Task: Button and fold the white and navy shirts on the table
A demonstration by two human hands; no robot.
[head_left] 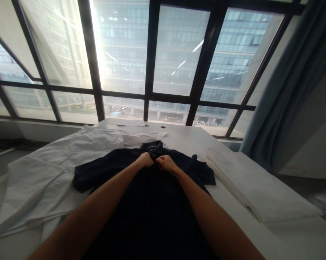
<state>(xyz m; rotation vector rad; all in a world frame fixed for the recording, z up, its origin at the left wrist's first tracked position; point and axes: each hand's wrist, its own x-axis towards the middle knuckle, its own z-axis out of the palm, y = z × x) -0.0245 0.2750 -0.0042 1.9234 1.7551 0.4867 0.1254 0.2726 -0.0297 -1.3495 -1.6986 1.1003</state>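
Both hands (155, 161) pinch dark shirt (152, 195); white garments (44, 173) alongside.

Daylight pours in through the far window (163, 61), with a hard white glare on the pane left of centre that washes out the buildings outside. Against it the near scene sits dim: the dark shirt (152, 195) is almost black, its folds lost. Window bars bow outward toward the edges, and the picture is slightly soft.

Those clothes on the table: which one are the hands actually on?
The dark navy shirt in the middle. Both hands grip it just below its collar; the crumpled white garment and the folded white stack lie untouched beside it.
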